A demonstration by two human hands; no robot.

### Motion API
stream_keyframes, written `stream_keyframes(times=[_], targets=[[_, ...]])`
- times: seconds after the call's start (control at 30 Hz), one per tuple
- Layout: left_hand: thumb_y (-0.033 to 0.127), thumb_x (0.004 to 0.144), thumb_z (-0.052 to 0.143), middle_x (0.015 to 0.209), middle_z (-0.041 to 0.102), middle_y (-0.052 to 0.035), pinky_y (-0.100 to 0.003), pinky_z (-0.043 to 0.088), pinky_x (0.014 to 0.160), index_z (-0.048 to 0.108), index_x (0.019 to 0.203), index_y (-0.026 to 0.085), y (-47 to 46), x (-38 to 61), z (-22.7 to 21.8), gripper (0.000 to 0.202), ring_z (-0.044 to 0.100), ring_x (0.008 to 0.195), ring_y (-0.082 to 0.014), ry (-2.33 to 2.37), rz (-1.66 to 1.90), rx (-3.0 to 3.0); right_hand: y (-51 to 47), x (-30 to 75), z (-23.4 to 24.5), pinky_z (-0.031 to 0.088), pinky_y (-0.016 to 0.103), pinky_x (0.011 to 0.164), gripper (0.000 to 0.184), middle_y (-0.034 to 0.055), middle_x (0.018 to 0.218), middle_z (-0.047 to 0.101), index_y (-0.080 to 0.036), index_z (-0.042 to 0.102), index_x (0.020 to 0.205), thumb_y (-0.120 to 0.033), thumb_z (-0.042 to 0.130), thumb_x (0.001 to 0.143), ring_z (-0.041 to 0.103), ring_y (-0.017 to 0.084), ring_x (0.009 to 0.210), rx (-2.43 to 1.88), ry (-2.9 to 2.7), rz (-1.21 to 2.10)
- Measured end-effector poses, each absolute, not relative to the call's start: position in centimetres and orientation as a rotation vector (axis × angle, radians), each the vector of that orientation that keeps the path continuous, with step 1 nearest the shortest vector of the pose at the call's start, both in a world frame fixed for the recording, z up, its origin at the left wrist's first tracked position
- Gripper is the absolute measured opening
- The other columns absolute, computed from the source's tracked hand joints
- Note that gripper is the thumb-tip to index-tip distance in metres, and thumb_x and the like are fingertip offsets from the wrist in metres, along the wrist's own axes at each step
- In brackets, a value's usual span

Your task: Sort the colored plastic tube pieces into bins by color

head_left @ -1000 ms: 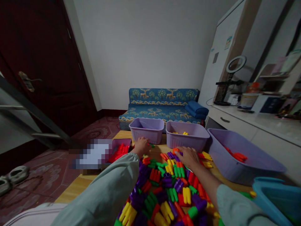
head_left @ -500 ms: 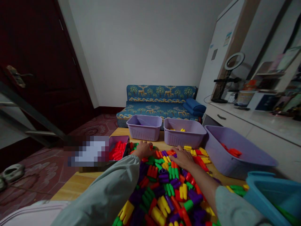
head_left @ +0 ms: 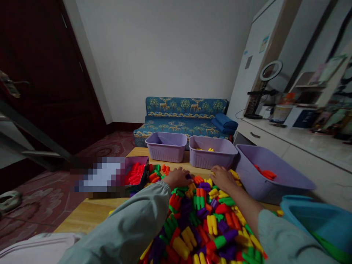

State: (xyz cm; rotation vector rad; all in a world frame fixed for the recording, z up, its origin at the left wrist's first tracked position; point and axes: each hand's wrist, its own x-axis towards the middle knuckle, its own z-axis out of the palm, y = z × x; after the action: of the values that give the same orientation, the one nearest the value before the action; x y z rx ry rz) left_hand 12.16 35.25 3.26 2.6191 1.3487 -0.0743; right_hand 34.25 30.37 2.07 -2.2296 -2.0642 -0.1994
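A heap of plastic blocks (head_left: 203, 216) in red, green, yellow, purple and orange covers the wooden table (head_left: 90, 214) in front of me. My left hand (head_left: 180, 176) rests palm down on the far edge of the heap, fingers curled over blocks. My right hand (head_left: 222, 176) lies on the heap beside it, fingers bent over yellow and orange pieces. What either hand grips is hidden. Both arms wear pale green sleeves.
Two lilac bins stand at the table's far edge: left bin (head_left: 166, 146), middle bin (head_left: 213, 152) with yellow blocks. A larger lilac bin (head_left: 271, 179) at right holds red blocks. A small bin (head_left: 136, 172) of red blocks sits left. A blue tub (head_left: 316, 223) is near right. A sofa stands behind.
Both hands have drawn back from the bins onto the heap. My left hand moved right, closer to my right hand. The view has shifted so the scene sits lower and nearer.
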Motion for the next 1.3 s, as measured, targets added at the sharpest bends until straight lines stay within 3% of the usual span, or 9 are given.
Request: stream_keyframes(times=[0.17, 0.3, 0.43, 0.67, 0.87, 0.97, 1.07, 1.2, 1.3], targets=[[0.055, 0.085, 0.039, 0.109, 0.067, -0.0077, -0.036, 0.048, 0.085, 0.065, 0.114, 0.030, 35.4, 12.0, 3.0, 0.046, 0.062, 0.104, -0.0270, 1.335, -0.011, 2.591, 29.3, 36.1, 1.4, 0.041, 0.033, 0.076, 0.046, 0.0134, 0.090, 0.071, -0.018, 0.073, 0.087, -0.033, 0.030, 0.092, 0.064, 0.023, 0.085, -2.369, -1.791, -0.306], [0.059, 0.082, 0.041, 0.123, 0.060, -0.0097, -0.038, 0.048, 0.088, 0.061, 0.119, 0.030, 36.1, 11.8, 2.6, 0.051, 0.059, 0.107, -0.0286, 1.418, 0.200, 2.630, 29.3, 37.7, 0.7, 0.041, 0.034, 0.081, 0.042, 0.0160, 0.101, 0.067, -0.015, 0.070, 0.099, -0.035, 0.034, 0.091, 0.060, 0.025, 0.096, -2.423, -1.602, -0.361], [0.057, 0.085, 0.039, 0.130, 0.056, -0.0083, -0.037, 0.047, 0.090, 0.058, 0.123, 0.031, 36.2, 11.6, 1.2, 0.050, 0.058, 0.110, -0.0266, 1.332, 0.067, 2.596, 29.5, 38.0, -0.3, 0.041, 0.037, 0.086, 0.043, 0.0157, 0.116, 0.059, -0.019, 0.064, 0.115, -0.043, 0.042, 0.087, 0.056, 0.027, 0.105, -2.476, -1.626, -0.199], [0.052, 0.087, 0.037, 0.108, 0.068, -0.0068, -0.030, 0.048, 0.083, 0.067, 0.110, 0.030, 35.6, 11.8, 2.3, 0.044, 0.063, 0.100, -0.0229, 1.392, 0.107, 2.566, 29.6, 35.7, 1.5, 0.043, 0.035, 0.079, 0.049, 0.0112, 0.096, 0.068, -0.023, 0.075, 0.092, -0.045, 0.031, 0.091, 0.062, 0.025, 0.092, -2.359, -1.798, -0.091], [0.045, 0.085, 0.045, 0.112, 0.067, -0.0061, -0.031, 0.048, 0.086, 0.063, 0.115, 0.027, 34.9, 12.2, 2.1, 0.040, 0.062, 0.101, -0.0223, 1.199, 0.073, 2.597, 31.7, 33.4, -0.3, 0.036, 0.027, 0.093, 0.039, 0.0065, 0.129, 0.058, -0.021, 0.060, 0.122, -0.032, 0.049, 0.086, 0.053, 0.018, 0.113, -1.969, -2.062, 0.102], [0.040, 0.085, 0.048, 0.117, 0.065, -0.0049, -0.030, 0.046, 0.091, 0.063, 0.115, 0.027, 34.9, 11.5, 2.3, 0.036, 0.060, 0.106, -0.0213, 1.177, 0.202, 2.630, 31.5, 32.6, 0.0, 0.038, 0.027, 0.084, 0.032, 0.0037, 0.105, 0.068, -0.023, 0.070, 0.099, -0.033, 0.041, 0.090, 0.058, 0.017, 0.097, -1.952, -2.132, 0.152], [0.033, 0.087, 0.047, 0.118, 0.064, -0.0056, -0.028, 0.045, 0.093, 0.064, 0.114, 0.024, 35.7, 10.4, 3.7, 0.033, 0.059, 0.107, -0.0201, 1.244, 0.455, 2.649, 30.8, 32.3, 2.2, 0.036, 0.029, 0.084, 0.037, 0.0043, 0.086, 0.069, -0.021, 0.070, 0.076, -0.034, 0.038, 0.091, 0.058, 0.018, 0.089, -1.891, -2.152, -0.060], [0.017, 0.085, 0.042, 0.123, 0.058, -0.0066, -0.030, 0.040, 0.100, 0.060, 0.118, 0.022, 38.3, 8.6, 5.8, 0.037, 0.051, 0.116, -0.0199, 1.466, 0.807, 2.694, 31.0, 32.6, 5.6, 0.030, 0.033, 0.094, 0.025, 0.0072, 0.114, 0.063, -0.021, 0.065, 0.100, -0.028, 0.044, 0.089, 0.049, 0.022, 0.110, -1.736, -1.968, -0.416], [0.013, 0.081, 0.046, 0.139, 0.046, -0.0096, -0.036, 0.032, 0.108, 0.047, 0.132, 0.018, 40.6, 7.3, 6.3, 0.051, 0.039, 0.128, -0.0235, 1.665, 0.862, 2.719, 32.4, 33.2, 6.7, 0.022, 0.041, 0.104, 0.041, 0.0106, 0.133, 0.052, -0.018, 0.052, 0.124, -0.023, 0.052, 0.083, 0.040, 0.026, 0.123, -1.816, -1.904, -0.537]])
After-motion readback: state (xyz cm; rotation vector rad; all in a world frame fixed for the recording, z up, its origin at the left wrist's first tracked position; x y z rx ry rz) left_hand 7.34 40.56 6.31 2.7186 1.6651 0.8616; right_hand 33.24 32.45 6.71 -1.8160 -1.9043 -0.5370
